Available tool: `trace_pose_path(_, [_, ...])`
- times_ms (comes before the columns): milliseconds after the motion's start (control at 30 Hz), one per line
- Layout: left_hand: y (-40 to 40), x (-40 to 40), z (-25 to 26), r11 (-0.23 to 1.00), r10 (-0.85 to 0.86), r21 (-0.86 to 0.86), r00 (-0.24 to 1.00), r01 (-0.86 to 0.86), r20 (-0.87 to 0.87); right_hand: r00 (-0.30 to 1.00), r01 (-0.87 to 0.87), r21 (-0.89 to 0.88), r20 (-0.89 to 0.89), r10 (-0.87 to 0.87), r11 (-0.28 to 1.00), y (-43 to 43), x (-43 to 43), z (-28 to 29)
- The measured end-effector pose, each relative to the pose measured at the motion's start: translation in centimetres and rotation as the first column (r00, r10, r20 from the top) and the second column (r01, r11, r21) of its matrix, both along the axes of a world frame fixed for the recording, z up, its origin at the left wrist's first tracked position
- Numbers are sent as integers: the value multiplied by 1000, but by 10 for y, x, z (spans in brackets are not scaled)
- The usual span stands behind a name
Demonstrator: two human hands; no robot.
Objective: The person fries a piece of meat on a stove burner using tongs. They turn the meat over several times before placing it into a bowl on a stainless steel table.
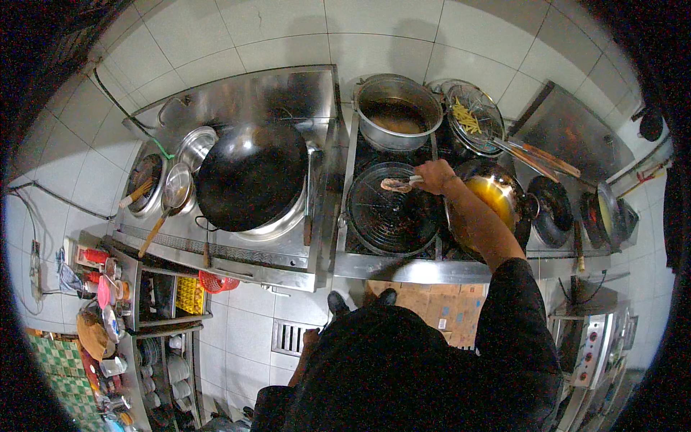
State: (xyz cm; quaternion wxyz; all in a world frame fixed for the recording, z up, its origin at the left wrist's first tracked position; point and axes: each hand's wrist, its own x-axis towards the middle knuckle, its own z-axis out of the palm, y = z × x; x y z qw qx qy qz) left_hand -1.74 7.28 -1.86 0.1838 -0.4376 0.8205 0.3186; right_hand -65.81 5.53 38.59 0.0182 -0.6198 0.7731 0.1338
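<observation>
My right hand is closed around the pale handle of a utensil, probably tongs, which ends in a piece of browned food. Both are above a round black grill pan on the stove. Just right of it, under my forearm, stands a wok of yellow oil. Low beside my body hangs my left hand; whether it holds anything cannot be made out. Behind the grill pan is a large metal pot of brown liquid. Fries lie in a wire strainer at the back right.
A big black wok leans on the left steel range, near a long-handled ladle. Wooden-handled tools extend over the stove's right side. Another wok stands farther right. Flattened cardboard covers the floor by my feet.
</observation>
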Motion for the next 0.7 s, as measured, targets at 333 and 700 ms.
trace_pose_path(333, [1, -2, 0, 991, -78, -111, 996, 73, -41, 999, 1, -11, 32, -1, 1000, 0, 5, 7])
trace_pose_path(700, [1, -3, 9, 806, 542, 279, 841, -522, 8, 1000, 18, 7, 16, -19, 1000, 0, 7, 10])
